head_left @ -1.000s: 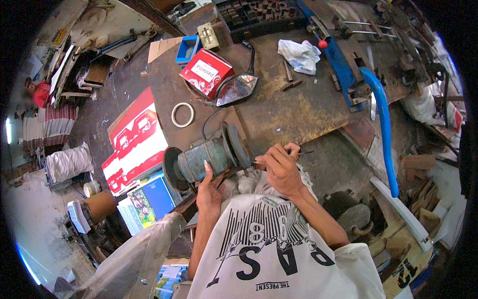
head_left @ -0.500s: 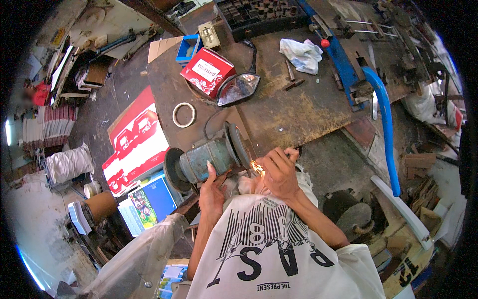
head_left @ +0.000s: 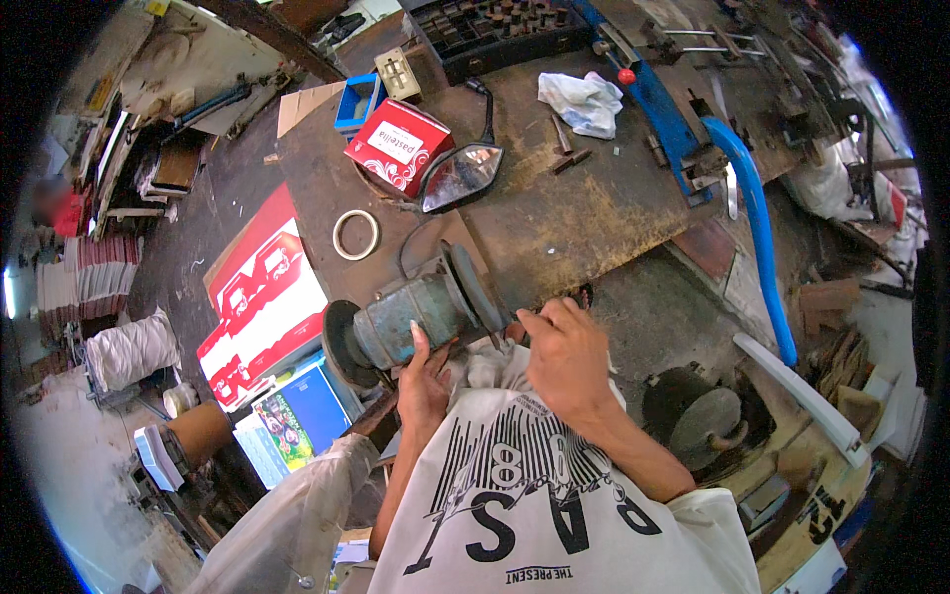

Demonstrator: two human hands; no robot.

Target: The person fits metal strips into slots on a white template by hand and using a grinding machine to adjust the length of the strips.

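An old blue-green bench grinder [head_left: 411,315] stands at the table's near edge, with a grinding wheel [head_left: 473,287] on its right end and another dark wheel [head_left: 343,342] on its left. My left hand [head_left: 423,391] is against the near side of the motor housing, one finger stretched up along it and no object visible in the hand. Just right of the right wheel, my right hand [head_left: 569,356] is closed in a pinch, slightly apart from the wheel. What its fingers hold is too small or hidden to make out.
Beyond the grinder lie a tape roll [head_left: 355,235], a vehicle mirror [head_left: 462,178], a red box [head_left: 399,147] and a hammer [head_left: 567,147]. A red-and-white printed sheet [head_left: 262,297] lies left. To the right is a blue metal tool with a curved blue handle [head_left: 764,238].
Sparks flew between the right wheel and my right hand earlier; none show now. My right hand has drawn a little right, away from the wheel. The left hand stays by the motor.
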